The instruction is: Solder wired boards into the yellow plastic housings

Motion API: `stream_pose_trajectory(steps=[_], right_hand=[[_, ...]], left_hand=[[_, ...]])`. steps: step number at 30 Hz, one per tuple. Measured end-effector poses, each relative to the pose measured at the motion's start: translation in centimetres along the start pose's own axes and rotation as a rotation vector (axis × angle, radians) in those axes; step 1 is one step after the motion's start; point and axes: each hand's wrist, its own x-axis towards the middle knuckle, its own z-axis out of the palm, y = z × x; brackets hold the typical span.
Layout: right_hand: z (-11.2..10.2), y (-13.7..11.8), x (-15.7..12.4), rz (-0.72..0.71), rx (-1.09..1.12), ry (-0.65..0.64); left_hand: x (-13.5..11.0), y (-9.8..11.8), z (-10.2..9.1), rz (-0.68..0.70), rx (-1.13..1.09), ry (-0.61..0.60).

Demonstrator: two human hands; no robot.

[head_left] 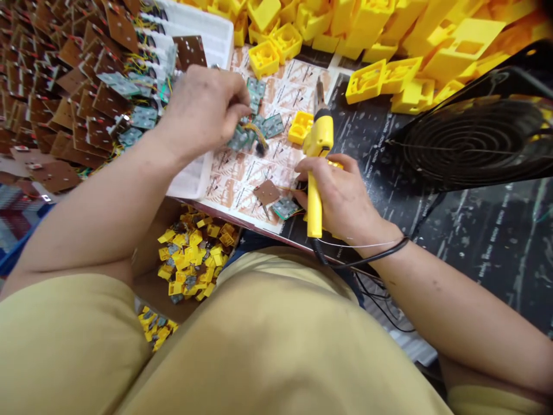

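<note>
brown pile: a heap of brown square circuit boards (64, 75) with wires fills the far left, close along your left forearm.
white tray: the white plastic tray (216, 34) runs under your left wrist; its near corner meets the printed paper sheet (235, 173).
left hand: your left hand (203, 109) is curled over, fingertips pinched narrow on a bunch of small green circuit boards (259, 128).
bunch: it sticks out to the right of those fingertips, above the sheet, with yellow wires trailing.
parts box: below the bench edge, a cardboard box of small yellow plastic bits (190, 259) sits by your lap.
loose boards: a brown square board (266, 192) and a small green board (285, 207) lie on the sheet at your right fingertips; touching or not, you cannot tell.
right hand: your right hand (341, 196) is wrapped shut round the yellow soldering iron (319, 135), tip pointing away from you.
open room: bare sheet between both hands.
right edge: a black wire-grille fan (470, 138) stands near; yellow plastic housings (389, 34) crowd the far edge.
</note>
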Motion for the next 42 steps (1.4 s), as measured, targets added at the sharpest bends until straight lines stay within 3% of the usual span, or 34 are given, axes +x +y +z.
stream_pose_trajectory(steps=[3, 7, 10, 14, 17, 19, 22, 24, 26, 31, 35, 38, 42], right_hand=[[-0.2, 0.3, -0.4, -0.017, -0.012, 0.016], [-0.4, 0.2, -0.3, -0.004, -0.012, 0.030], [-0.3, 0.0, -0.2, 0.010, 0.009, 0.050], [-0.9, 0.3, -0.6, -0.017, 0.070, 0.120], [-2.3, 1.3, -1.3, -0.008, 0.082, 0.152], [-3.2, 2.2, -1.8, 0.019, 0.075, 0.138], [-3.7, 3.4, -2.4, 0.036, 0.085, 0.055], [-3.4, 3.7, -2.7, 0.027, 0.114, 0.037], [-3.0, 3.6, -3.1, 0.010, 0.140, 0.063], [-2.9, 2.8, -4.4, 0.023, 0.146, 0.093], [-3.3, 2.9, -5.1, 0.043, 0.175, 0.126], [-3.2, 3.1, -5.1, 0.028, 0.200, 0.148], [-3.3, 3.2, -4.9, -0.007, 0.177, 0.155]], left_hand=[[-0.2, -0.3, -0.7, -0.039, 0.069, 0.007], [-2.6, 1.8, -0.4, 0.191, 0.164, 0.050], [-4.7, 3.2, 1.5, 0.314, 0.140, -0.073], [-6.0, 3.3, 4.1, 0.297, 0.156, -0.164], [-6.3, 2.8, 4.5, 0.254, 0.031, -0.182], [-6.6, 2.5, 4.5, 0.248, -0.116, -0.128], [-6.6, 2.7, 4.9, 0.353, -0.264, 0.112], [-6.4, 3.2, 5.5, 0.444, -0.281, 0.251], [-5.8, 4.0, 6.2, 0.487, -0.258, 0.293], [-5.0, 5.5, 7.6, 0.570, -0.149, 0.199], [-5.3, 5.4, 6.7, 0.635, -0.215, 0.078], [-4.5, 5.6, 5.3, 0.517, -0.384, 0.000], [-1.8, 6.8, 4.6, 0.338, -0.521, -0.110]])
